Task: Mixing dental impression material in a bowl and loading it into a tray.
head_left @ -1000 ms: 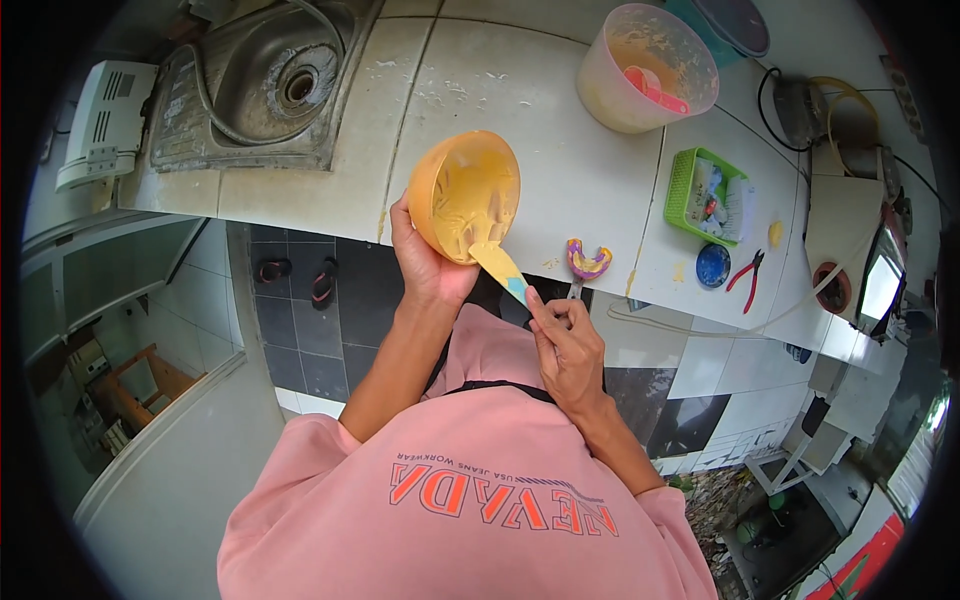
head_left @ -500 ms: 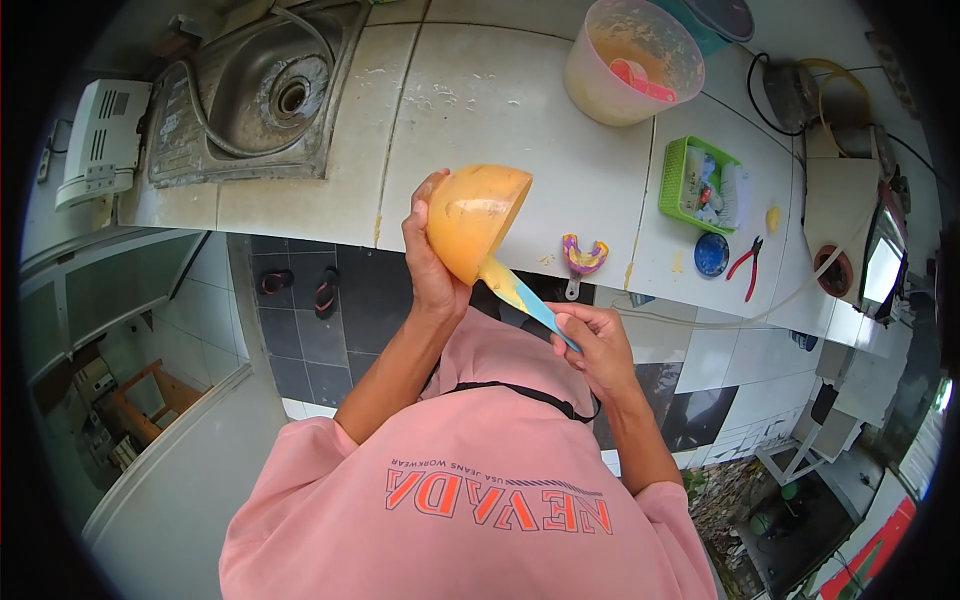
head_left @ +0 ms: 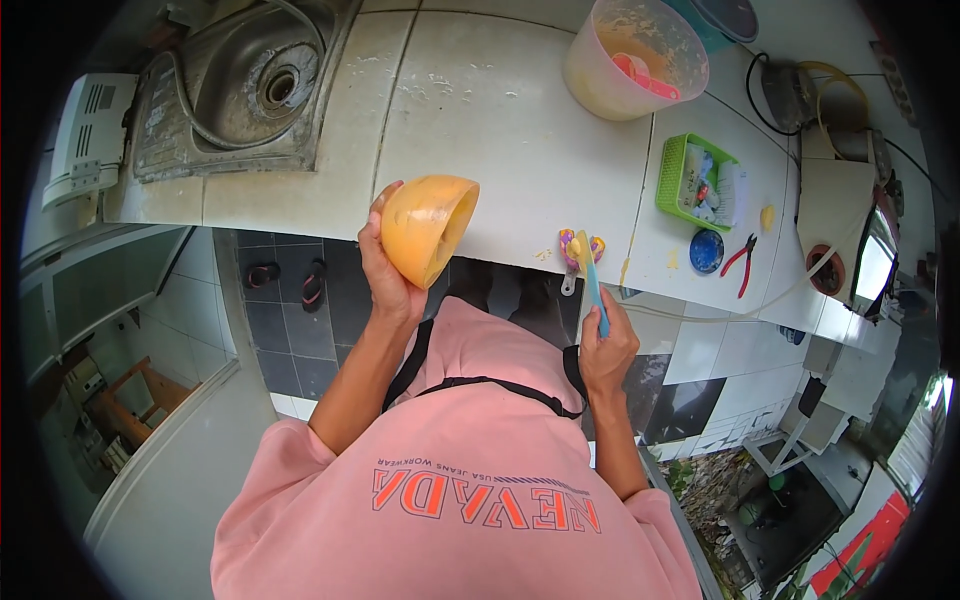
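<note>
My left hand (head_left: 390, 275) grips an orange-yellow mixing bowl (head_left: 422, 228) from its left side. The bowl is tipped with its mouth facing right, and the inside is mostly hidden. In my right hand (head_left: 609, 348) is a light-blue spatula (head_left: 594, 280) with yellow paste on its upper end. That end reaches over a dental impression tray (head_left: 567, 244) at the counter's front edge. Purple and yellow material covers the tray's horseshoe shape, and its metal handle points toward me. Whether the spatula touches the tray, I cannot tell.
A steel sink (head_left: 220, 110) is set into the white tiled counter (head_left: 480, 130) at the left. At the back right stands a translucent tub (head_left: 620, 75) with a pink scoop. Nearer are a green basket (head_left: 672, 180), a blue round dish (head_left: 707, 252) and red-handled pliers (head_left: 740, 268).
The spatula has left the bowl's mouth and swung upright over the impression tray, my right hand moving slightly right. My left hand has drawn the bowl to the left.
</note>
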The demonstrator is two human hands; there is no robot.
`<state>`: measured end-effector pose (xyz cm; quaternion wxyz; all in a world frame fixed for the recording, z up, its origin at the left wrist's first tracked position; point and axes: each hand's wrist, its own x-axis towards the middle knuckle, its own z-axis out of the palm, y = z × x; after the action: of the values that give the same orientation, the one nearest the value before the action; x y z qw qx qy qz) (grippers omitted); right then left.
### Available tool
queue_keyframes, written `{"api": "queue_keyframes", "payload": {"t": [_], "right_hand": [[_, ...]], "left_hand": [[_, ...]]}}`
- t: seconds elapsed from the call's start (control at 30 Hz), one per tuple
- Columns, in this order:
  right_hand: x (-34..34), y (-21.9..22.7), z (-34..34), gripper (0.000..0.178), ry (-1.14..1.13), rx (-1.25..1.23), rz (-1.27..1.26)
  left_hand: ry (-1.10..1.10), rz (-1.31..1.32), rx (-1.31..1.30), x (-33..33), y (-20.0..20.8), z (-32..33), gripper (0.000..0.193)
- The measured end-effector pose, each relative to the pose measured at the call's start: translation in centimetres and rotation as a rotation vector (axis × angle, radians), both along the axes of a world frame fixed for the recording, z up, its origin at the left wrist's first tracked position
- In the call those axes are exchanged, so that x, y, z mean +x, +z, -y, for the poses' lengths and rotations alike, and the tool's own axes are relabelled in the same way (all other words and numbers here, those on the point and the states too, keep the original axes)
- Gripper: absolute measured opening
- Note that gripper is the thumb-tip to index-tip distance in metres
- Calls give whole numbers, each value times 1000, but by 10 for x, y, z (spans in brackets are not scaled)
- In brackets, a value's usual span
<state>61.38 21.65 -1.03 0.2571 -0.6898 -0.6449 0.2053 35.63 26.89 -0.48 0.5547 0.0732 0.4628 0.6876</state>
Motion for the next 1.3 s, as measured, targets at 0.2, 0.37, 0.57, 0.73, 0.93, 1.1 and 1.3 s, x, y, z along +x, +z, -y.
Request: {"api": "queue_keyframes", "payload": {"t": [0.2,0.37,0.57,0.73,0.93,1.1,1.3], "right_hand": [[-2,-4,1,30,36,-8,57],[-4,-4,1,32,48,-2,70],[-6,-5,0,33,48,12,63],[-7,-4,-2,34,58,6,61],[-9,0,-5,30,26,-66,51],[-18,27,-6,32,-46,-24,-154],[-68,72,-18,35,188,-438,-471]], "left_hand": [[-6,28,-14,-3,0,6,49],[-6,34,-24,-8,-1,6,48],[1,53,-31,-8,0,8,47],[1,65,-43,-9,1,11,47],[24,114,-38,-8,1,14,46],[45,290,-110,-3,-11,17,43],[-108,693,-151,27,-17,20,48]]}}
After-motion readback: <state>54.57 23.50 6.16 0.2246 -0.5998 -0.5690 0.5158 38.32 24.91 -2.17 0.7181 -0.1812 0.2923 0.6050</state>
